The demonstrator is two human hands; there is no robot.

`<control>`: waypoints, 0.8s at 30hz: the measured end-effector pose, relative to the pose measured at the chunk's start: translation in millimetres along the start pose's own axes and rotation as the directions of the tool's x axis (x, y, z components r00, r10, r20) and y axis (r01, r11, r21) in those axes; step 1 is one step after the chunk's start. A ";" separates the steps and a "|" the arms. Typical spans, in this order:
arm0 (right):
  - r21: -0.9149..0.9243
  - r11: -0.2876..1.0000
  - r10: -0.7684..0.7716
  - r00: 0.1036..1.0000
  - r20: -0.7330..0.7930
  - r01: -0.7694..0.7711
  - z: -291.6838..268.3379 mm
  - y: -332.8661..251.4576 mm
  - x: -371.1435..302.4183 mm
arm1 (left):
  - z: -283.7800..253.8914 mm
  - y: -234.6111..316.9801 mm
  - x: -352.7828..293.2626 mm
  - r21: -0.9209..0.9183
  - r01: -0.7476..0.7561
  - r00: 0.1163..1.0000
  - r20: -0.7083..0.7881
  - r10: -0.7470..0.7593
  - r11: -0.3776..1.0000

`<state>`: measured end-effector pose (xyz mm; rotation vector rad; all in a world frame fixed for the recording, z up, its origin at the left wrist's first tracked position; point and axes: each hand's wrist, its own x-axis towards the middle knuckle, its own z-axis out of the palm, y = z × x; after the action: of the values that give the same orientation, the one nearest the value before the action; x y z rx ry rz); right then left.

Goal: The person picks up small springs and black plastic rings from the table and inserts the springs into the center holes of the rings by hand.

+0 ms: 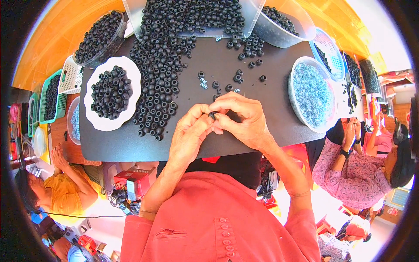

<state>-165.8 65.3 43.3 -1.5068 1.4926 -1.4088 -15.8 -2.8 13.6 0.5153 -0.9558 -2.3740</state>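
Observation:
My left hand (192, 131) and my right hand (246, 118) meet over the near edge of the dark table. Between their fingertips sits a small black bead-like part (212, 115), mostly covered by the fingers. Both hands are closed in a pinch on it. Just beyond lie a few loose black parts (229, 87), round with a hole, and some tiny clear bluish pieces (203, 83). A long heap of the same black parts (155, 91) spreads to the left of my hands.
A white scalloped plate (104, 125) of black parts stands left. At the back, a clear tub (133, 19) spills black parts, with bowls (283, 41) beside it. A bowl (321, 129) of clear bluish pieces stands right. Co-workers (70, 187) sit on both sides.

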 end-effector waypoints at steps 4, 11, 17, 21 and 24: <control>-0.066 0.995 -0.084 0.995 -0.046 0.081 7.2 6.3 -5.0 | -4.8 -2.8 -0.8 -0.059 -0.014 1.000 0.003 0.014 0.998; -0.085 0.996 0.007 0.979 -0.203 -0.025 26.5 2.8 -13.0 | -5.6 -7.0 -1.2 -0.063 -0.044 0.999 -0.012 0.043 0.997; -0.382 0.911 -0.266 0.928 -0.262 0.153 34.8 11.2 -14.3 | -0.4 -10.6 -0.4 -0.016 -0.050 0.996 -0.074 0.049 0.999; -0.353 0.929 -0.199 0.951 -0.238 0.106 28.9 10.2 -16.8 | 2.1 -9.8 -0.9 0.016 -0.043 0.993 -0.111 0.044 0.999; -0.170 0.985 -0.017 0.974 -0.227 -0.023 25.8 6.9 -17.6 | -0.8 -9.3 -0.1 0.051 -0.051 0.997 -0.052 0.054 0.997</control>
<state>-140.7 73.7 25.3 -1.4816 1.7953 -1.5257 -18.3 2.5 6.4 0.5630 -0.9940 -2.2835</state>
